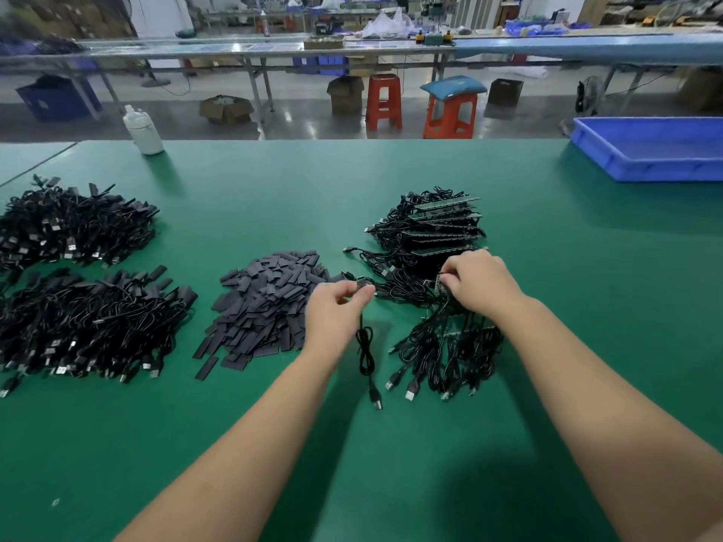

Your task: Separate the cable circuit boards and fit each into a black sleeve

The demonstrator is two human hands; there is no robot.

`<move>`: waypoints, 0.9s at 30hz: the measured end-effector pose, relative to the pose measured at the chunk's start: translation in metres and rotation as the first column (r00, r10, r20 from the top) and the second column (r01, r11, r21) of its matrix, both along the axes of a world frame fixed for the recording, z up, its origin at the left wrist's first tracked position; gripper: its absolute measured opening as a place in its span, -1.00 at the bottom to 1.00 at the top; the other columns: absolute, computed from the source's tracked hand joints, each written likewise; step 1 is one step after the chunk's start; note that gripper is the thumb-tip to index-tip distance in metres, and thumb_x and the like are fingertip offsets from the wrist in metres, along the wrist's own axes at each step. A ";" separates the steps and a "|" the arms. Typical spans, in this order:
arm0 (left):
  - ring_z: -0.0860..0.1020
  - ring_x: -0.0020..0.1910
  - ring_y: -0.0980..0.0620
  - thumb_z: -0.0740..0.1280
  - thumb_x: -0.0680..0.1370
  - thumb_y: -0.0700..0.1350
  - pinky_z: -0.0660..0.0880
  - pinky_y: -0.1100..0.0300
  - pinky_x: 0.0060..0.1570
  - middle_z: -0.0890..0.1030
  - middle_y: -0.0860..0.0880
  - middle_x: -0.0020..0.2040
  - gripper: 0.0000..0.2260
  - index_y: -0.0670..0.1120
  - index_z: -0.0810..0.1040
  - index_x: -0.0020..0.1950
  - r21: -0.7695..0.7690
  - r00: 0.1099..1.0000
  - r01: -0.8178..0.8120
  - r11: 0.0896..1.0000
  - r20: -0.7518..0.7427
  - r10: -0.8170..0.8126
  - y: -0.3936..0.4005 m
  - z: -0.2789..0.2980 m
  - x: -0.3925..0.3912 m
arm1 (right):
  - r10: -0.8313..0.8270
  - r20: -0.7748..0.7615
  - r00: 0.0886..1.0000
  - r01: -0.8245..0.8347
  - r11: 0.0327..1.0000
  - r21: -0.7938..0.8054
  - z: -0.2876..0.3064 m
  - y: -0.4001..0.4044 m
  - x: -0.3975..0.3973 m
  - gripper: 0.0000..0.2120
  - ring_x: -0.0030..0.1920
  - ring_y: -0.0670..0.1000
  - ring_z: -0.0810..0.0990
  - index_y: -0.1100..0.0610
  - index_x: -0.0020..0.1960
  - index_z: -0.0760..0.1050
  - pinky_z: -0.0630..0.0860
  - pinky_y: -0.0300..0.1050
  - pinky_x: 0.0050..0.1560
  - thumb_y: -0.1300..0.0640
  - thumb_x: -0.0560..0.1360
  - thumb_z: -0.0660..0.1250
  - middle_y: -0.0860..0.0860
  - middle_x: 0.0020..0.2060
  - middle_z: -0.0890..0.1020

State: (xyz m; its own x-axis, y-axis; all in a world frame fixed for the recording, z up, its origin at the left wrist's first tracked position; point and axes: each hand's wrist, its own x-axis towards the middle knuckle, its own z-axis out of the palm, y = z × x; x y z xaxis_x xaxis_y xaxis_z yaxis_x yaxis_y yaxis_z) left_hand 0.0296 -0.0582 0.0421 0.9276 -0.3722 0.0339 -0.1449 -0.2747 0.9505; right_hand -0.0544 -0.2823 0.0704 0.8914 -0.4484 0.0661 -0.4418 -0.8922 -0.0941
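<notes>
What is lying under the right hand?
Under the right hand lies a bundle of black cables with a board strip whose edge it pinches. The board's middle is covered by the fingers.

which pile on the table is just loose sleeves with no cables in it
The flat grey-black sleeve pile in the middle, just beside the left hand; every other heap is tangled cables.

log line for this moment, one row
step: separating | left hand: pinches single board, cable hanging | right hand: grips board strip | sleeve pile: untouched
</notes>
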 end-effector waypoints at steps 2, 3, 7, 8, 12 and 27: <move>0.23 -0.45 0.04 0.45 0.50 0.02 0.18 0.17 -0.35 0.31 0.05 -0.46 -0.65 -0.14 0.43 -0.34 -0.010 0.999 0.049 0.999 0.003 -0.049 0.013 0.005 0.010 | -0.029 -0.086 0.996 0.032 0.999 0.034 -0.009 -0.004 -0.001 -0.62 0.34 0.15 0.44 0.06 0.40 0.47 0.36 0.12 0.39 -0.04 0.63 0.21 0.09 0.29 0.57; 0.25 -0.44 0.04 0.46 0.50 0.00 0.21 0.17 -0.36 0.34 0.04 -0.45 -0.69 -0.15 0.47 -0.31 0.003 0.997 0.075 0.997 0.004 -0.075 0.019 0.007 0.013 | -0.031 -0.080 0.996 0.033 0.999 0.025 -0.013 -0.001 -0.001 -0.56 0.45 0.15 0.35 0.09 0.46 0.39 0.28 0.12 0.45 -0.04 0.63 0.21 0.10 0.39 0.48; 0.33 -0.51 0.10 0.48 0.49 -0.07 0.32 0.25 -0.52 0.46 0.09 -0.42 -0.93 -0.03 0.64 -0.16 0.034 0.986 0.168 0.985 -0.016 -0.168 0.029 0.017 0.015 | -0.016 0.261 0.965 -0.078 0.935 0.346 -0.015 0.045 0.002 -0.65 0.34 0.04 0.49 0.06 0.39 0.46 0.49 -0.08 0.21 -0.03 0.66 0.15 -0.01 0.28 0.58; 0.36 -0.52 0.10 0.47 0.50 -0.08 0.32 0.26 -0.54 0.50 0.08 -0.42 -0.94 -0.02 0.64 -0.16 0.013 0.981 0.191 0.982 -0.037 -0.190 0.029 0.018 0.015 | -0.029 0.262 0.965 -0.127 0.821 0.556 -0.015 0.065 0.003 -0.65 0.23 -0.01 0.57 0.01 0.34 0.49 0.49 -0.22 0.02 -0.08 0.67 0.11 -0.07 0.17 0.64; 0.40 -0.53 0.10 0.40 0.56 -0.10 0.29 0.28 -0.52 0.59 0.06 -0.43 -0.86 -0.15 0.63 -0.14 -0.072 0.971 0.208 0.975 -0.103 -0.215 0.033 0.020 0.013 | -0.043 0.238 0.970 -0.226 0.189 0.956 -0.022 0.129 0.005 -0.65 -0.23 -0.02 0.68 0.07 0.17 0.55 0.53 -0.22 -0.11 -0.12 0.67 0.11 -0.02 -0.24 0.70; 0.56 -0.12 -0.14 0.35 0.55 0.12 0.53 0.06 -0.13 0.61 -0.14 -0.04 -0.69 -0.13 0.56 0.06 0.800 0.959 -0.263 0.540 0.159 0.233 0.198 -0.058 0.086 | -0.299 0.090 0.950 -0.042 0.164 0.986 -0.086 0.160 -0.003 -0.78 -0.48 -0.07 0.34 0.12 0.24 0.54 0.44 -0.19 -0.46 0.17 0.64 0.23 0.03 -0.10 0.70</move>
State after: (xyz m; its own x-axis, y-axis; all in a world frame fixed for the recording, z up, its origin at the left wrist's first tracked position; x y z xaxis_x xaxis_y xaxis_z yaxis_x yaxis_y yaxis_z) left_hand 0.1161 0.1398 -0.0157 0.9914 -0.0121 -0.1307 0.0290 -0.9510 0.3078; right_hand -0.0573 -0.1225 -0.0155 0.8452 -0.4021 -0.3522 -0.3534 0.0739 -0.9325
